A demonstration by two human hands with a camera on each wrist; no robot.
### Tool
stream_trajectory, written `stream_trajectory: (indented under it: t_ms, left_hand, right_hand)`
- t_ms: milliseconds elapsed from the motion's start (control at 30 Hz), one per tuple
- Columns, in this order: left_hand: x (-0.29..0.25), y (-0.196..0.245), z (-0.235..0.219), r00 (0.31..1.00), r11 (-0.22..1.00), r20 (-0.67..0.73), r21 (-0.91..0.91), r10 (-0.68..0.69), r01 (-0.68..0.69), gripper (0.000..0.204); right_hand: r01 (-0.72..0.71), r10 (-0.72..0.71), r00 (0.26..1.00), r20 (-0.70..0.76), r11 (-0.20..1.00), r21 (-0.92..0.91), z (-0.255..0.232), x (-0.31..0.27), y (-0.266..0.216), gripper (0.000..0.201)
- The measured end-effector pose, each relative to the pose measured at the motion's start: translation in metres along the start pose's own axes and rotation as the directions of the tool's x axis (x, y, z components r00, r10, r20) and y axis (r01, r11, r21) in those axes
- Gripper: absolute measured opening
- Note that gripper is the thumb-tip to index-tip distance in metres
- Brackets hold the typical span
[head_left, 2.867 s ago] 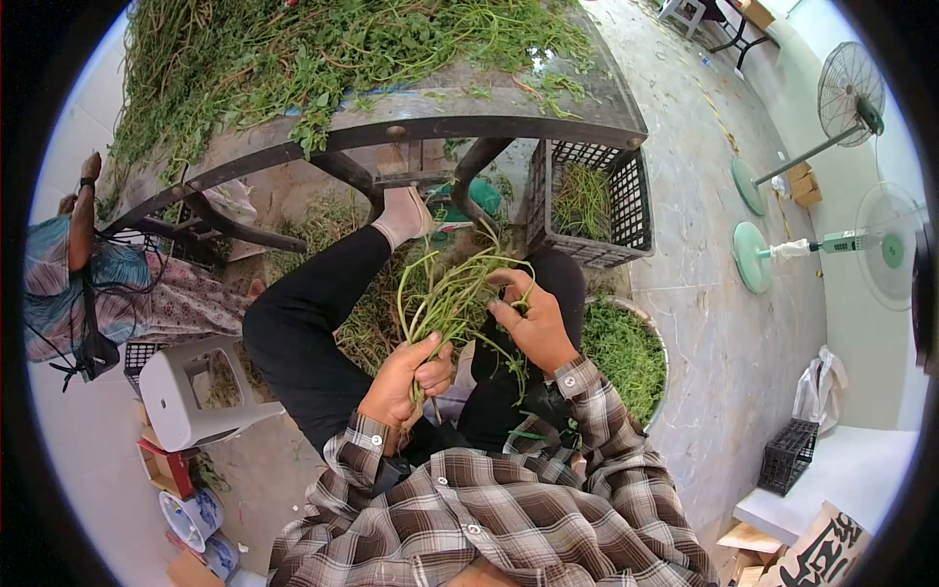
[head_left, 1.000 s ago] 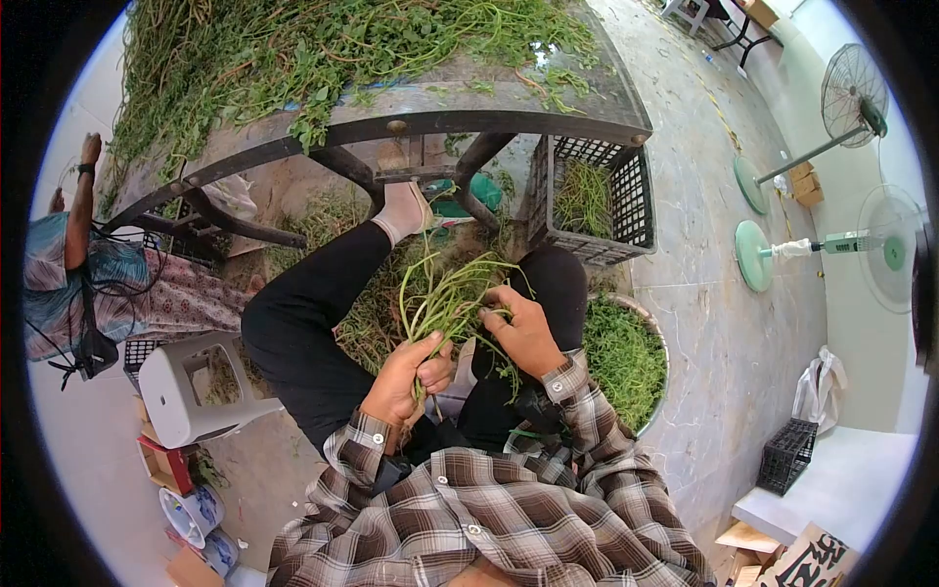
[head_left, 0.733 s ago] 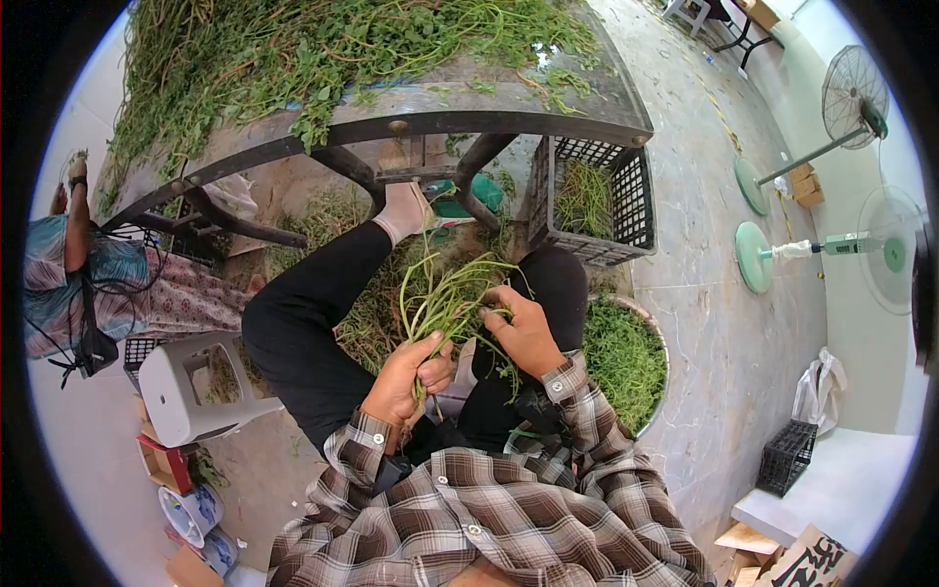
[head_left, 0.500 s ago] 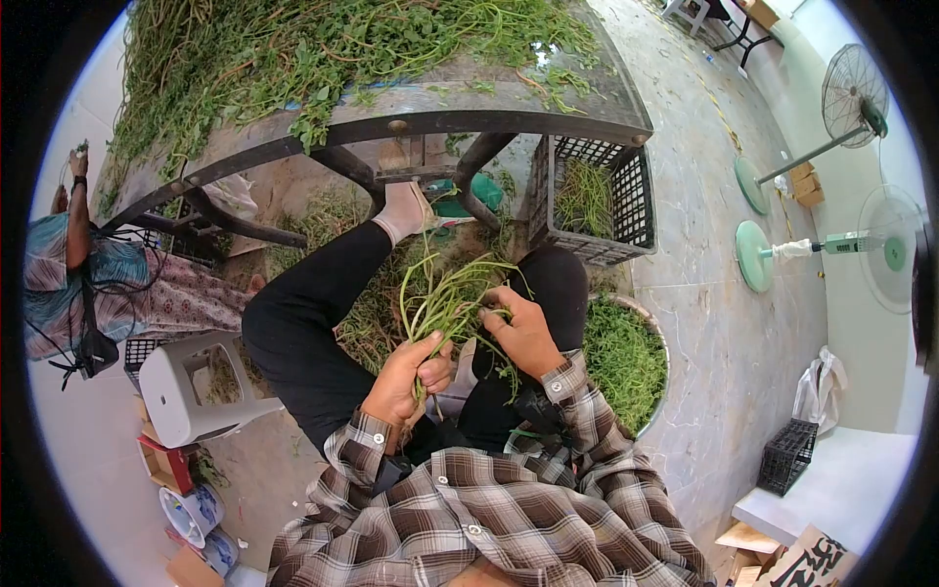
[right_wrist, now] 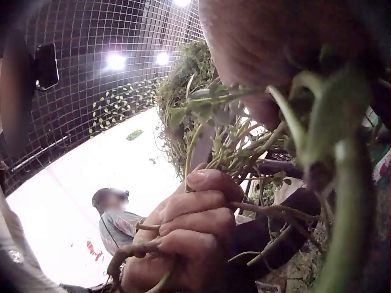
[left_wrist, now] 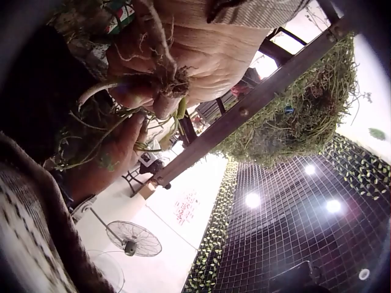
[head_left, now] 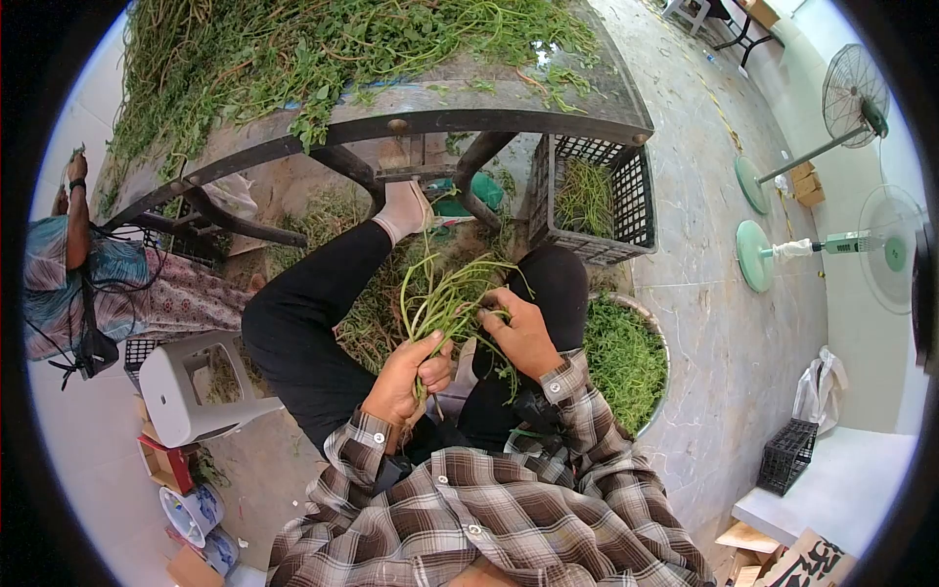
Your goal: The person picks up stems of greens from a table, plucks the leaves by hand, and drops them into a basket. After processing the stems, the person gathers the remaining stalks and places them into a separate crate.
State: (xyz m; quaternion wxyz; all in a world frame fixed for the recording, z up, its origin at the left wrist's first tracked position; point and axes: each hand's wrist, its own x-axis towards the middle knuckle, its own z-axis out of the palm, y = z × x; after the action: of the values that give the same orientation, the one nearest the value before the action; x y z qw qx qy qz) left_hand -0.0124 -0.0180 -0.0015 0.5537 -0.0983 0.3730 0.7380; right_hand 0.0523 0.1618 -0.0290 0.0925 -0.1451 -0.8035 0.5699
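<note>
My left hand (head_left: 403, 380) grips a bunch of long green stems (head_left: 435, 303) near its lower end, fingers wrapped round it in the head view. The stems fan up and outward over my lap. In the left wrist view, thin brown roots (left_wrist: 160, 46) show at the bunch's lower end. Beside the bunch, my right hand (head_left: 525, 338) has its fingers curled in and pinches stems at its right side. A leafy sprig (head_left: 511, 372) hangs below that hand. The right wrist view shows a thick stem (right_wrist: 345, 213) close to the camera and the left fist (right_wrist: 195, 223) behind.
A table (head_left: 469, 125) piled with greens (head_left: 342, 49) stands ahead. Beyond my right knee are a black crate (head_left: 641, 210) of stems and a round tub (head_left: 667, 367) of leafy tips. A grey stool (head_left: 176, 396) and another person (head_left: 98, 269) are at left, fans (head_left: 851, 93) at right.
Since the oldest frame, my right hand has moved slightly down and left, its fingers now curled closer in at the bunch. Over the last second both hands have hardly moved.
</note>
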Motion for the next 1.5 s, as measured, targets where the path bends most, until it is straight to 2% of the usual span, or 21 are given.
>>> stream_trajectory:
  t_ms: [400,500,600,733,800,900,933,1000,1133,1300,1500]
  left_hand:
    - [0.000,0.001,0.000,1.000,1.000,-0.004,-0.010,-0.007,0.007,0.026]
    - [0.000,0.001,0.000,1.000,1.000,-0.001,-0.010,-0.008,0.008,0.026]
    - [0.000,0.002,0.001,1.000,1.000,0.004,-0.003,-0.003,0.003,0.026]
    - [-0.002,0.003,0.003,1.000,1.000,-0.003,0.002,0.011,-0.011,0.027]
    - [0.000,0.002,0.002,1.000,1.000,0.002,-0.006,0.008,-0.008,0.026]
    - [0.000,0.003,0.001,1.000,1.000,0.010,-0.015,0.007,-0.007,0.026]
    - [0.000,0.003,0.001,1.000,1.000,0.012,-0.016,0.008,-0.008,0.026]
    - [-0.001,0.003,0.002,1.000,1.000,0.008,-0.016,0.008,-0.008,0.026]
    - [-0.001,0.003,0.002,1.000,1.000,0.018,-0.020,0.012,-0.012,0.026]
    - [-0.001,0.005,0.001,1.000,1.000,-0.006,-0.011,0.026,-0.026,0.026]
    - [-0.002,0.008,-0.005,0.998,0.995,-0.020,-0.073,0.062,-0.064,0.024]
  right_hand:
    - [0.023,-0.023,1.000,-0.007,0.999,-0.035,0.000,0.000,-0.001,0.026]
    - [-0.029,0.028,0.999,0.015,0.999,0.034,-0.002,0.000,-0.006,0.026]
    - [-0.053,0.053,0.998,-0.032,0.999,-0.006,-0.006,0.001,-0.010,0.026]
    - [-0.006,0.018,0.994,-0.112,0.993,0.114,-0.011,0.004,-0.010,0.020]
    - [-0.131,0.141,0.989,-0.037,0.970,0.203,-0.017,0.004,-0.016,0.022]
    - [-0.194,0.198,0.980,0.004,0.954,0.229,-0.019,0.002,-0.019,0.020]
    - [-0.194,0.198,0.980,0.005,0.954,0.228,-0.018,0.001,-0.017,0.020]
    - [-0.095,0.096,0.995,0.001,0.980,0.174,-0.016,0.000,-0.012,0.018]
    - [-0.134,0.135,0.991,0.010,0.967,0.217,-0.015,0.000,-0.013,0.018]
    - [-0.080,0.087,0.996,-0.032,0.979,0.186,-0.017,0.001,-0.011,0.018]
    - [-0.225,0.217,0.974,0.059,0.940,0.258,-0.025,-0.002,-0.010,0.019]
